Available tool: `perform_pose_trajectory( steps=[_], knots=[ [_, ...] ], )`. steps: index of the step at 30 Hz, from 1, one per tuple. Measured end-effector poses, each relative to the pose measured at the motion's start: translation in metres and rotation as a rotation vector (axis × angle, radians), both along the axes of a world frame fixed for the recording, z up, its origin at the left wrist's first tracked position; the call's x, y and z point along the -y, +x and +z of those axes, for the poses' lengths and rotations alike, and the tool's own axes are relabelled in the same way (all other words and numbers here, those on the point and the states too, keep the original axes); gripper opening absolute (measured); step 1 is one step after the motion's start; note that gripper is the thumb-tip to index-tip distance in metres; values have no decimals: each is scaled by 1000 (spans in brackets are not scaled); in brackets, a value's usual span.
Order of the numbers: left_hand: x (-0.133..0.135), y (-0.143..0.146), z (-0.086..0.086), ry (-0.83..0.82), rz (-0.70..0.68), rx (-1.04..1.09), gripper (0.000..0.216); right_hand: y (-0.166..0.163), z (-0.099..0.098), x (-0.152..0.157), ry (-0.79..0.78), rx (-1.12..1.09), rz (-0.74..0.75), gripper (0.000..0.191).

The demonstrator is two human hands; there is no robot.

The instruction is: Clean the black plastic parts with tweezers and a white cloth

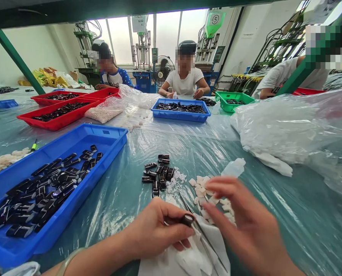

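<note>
My left hand (pixel 156 228) is closed around a small black oblong part (pixel 185 219), pinched between thumb and fingers. My right hand (pixel 245 222) hovers just right of it with fingers apart, blurred by motion, above a pile of small white pieces (pixel 201 189). Metal tweezers (pixel 201 234) lie on a white cloth (pixel 194 257) beneath both hands. A cluster of loose black parts (pixel 158 174) sits on the plastic-covered table beyond my hands. A small clear bottle (pixel 233 168) lies near the white pieces.
A blue tray (pixel 107 140) with several black parts stands at the left. Red trays (pixel 58 122), another blue tray (pixel 180 115) and a green tray (pixel 225 103) sit farther back. A big clear plastic bag (pixel 291 126) fills the right. Three other people sit across the table.
</note>
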State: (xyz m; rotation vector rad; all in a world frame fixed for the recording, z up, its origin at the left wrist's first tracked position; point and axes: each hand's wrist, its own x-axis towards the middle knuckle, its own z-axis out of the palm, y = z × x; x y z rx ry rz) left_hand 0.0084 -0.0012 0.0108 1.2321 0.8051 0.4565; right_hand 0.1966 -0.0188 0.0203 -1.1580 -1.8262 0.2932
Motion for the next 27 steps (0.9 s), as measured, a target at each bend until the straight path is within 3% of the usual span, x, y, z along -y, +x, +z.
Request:
perform_pose_trajectory(
  steps=[3,5,7,9,13,16,21,25,27],
  knots=[
    [-2,-1,3,-115,50,28,25,26,-6,-25,95,-162,-501,48],
    [-3,-2,5,-167,47,46,26,43,-13,-42,35,-173,-617,68],
    [-3,-2,6,-206,34,66,27,57,-23,-55,-57,-166,-647,75],
    [-3,-3,6,-234,25,87,26,66,-33,-64,-143,-154,-629,75],
    [-2,-3,5,-267,10,144,23,72,-45,-70,-246,-122,-467,33],
    [-1,-3,4,-294,-6,174,22,68,-42,-66,-228,-84,-409,30],
    [-1,-2,1,-342,-43,219,23,44,-19,-43,-110,41,-270,33],
    [0,-3,-1,-358,-76,256,23,23,-4,-21,197,339,-81,42],
    [0,-3,-2,-361,-88,274,23,16,-1,-15,273,426,-29,49]
  ],
)
